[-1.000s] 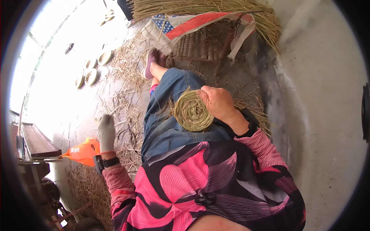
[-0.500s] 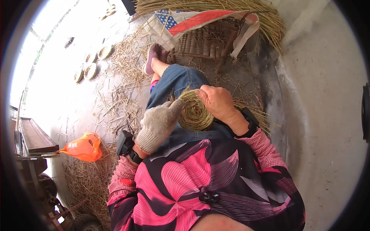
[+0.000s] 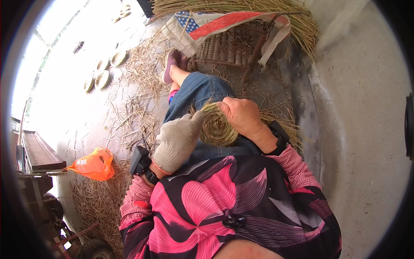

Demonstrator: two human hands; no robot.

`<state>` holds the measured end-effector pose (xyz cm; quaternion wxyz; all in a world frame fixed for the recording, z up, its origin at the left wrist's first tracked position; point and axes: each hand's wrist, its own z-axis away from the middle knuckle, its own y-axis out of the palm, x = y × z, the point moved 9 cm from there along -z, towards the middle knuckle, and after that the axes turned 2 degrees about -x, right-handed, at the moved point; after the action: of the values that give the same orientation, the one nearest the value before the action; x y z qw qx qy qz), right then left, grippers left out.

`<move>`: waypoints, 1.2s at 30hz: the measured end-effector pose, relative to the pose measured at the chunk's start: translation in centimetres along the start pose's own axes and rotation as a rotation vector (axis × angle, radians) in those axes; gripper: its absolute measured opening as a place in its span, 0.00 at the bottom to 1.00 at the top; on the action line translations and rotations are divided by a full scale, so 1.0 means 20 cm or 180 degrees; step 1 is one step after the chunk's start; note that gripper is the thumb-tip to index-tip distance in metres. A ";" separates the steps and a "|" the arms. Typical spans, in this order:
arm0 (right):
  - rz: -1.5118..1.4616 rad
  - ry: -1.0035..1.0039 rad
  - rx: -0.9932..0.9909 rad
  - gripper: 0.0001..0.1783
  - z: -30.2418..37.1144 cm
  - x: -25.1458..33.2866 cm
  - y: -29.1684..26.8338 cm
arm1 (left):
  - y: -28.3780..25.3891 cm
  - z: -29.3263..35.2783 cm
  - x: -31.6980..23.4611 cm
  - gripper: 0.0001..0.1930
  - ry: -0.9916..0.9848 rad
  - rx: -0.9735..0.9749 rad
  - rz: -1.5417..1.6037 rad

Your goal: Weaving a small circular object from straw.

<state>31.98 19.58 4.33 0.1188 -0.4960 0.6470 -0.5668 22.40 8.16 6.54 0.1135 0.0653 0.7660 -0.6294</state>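
A round coil of braided straw [image 3: 219, 128], greenish tan, rests over my lap on the blue denim. My left hand [image 3: 180, 138], in a grey knitted glove, is closed on the coil's left edge near some loose straw ends. Bare, my right hand [image 3: 243, 115] pinches the coil's upper right edge between thumb and fingers. Parts of the rim are covered by both hands, and the fingertips of the right hand are mostly hidden.
A wooden slatted rack [image 3: 224, 46] draped with a striped cloth stands ahead, with a bundle of long straw [image 3: 241, 7] behind. Straw scraps [image 3: 133, 116] litter the floor. An orange plastic bag [image 3: 94, 164] lies at left; several round woven pieces [image 3: 102, 79] lie farther off.
Hardly anything differs. My gloved left hand has shifted very slightly at the coil's edge; the right hand keeps its pinch in nearly the same place.
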 end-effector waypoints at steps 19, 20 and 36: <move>0.0034 -0.0719 -0.0536 0.15 0.02 0.17 -0.11 | -0.08 -0.02 -0.01 0.05 -0.0009 -0.0192 0.0003; -0.0170 -0.0967 -0.0681 0.15 0.03 0.18 -0.14 | -0.16 -0.01 0.01 0.06 0.0138 -0.0481 0.0951; -0.0666 -0.1536 -0.0723 0.12 0.07 0.21 -0.17 | -0.13 -0.06 0.16 0.06 -0.0075 -0.0442 0.2711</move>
<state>32.69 16.00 8.46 0.1538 -0.6907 0.6047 -0.3655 18.62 8.68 8.48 0.3760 0.3606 0.7098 -0.4740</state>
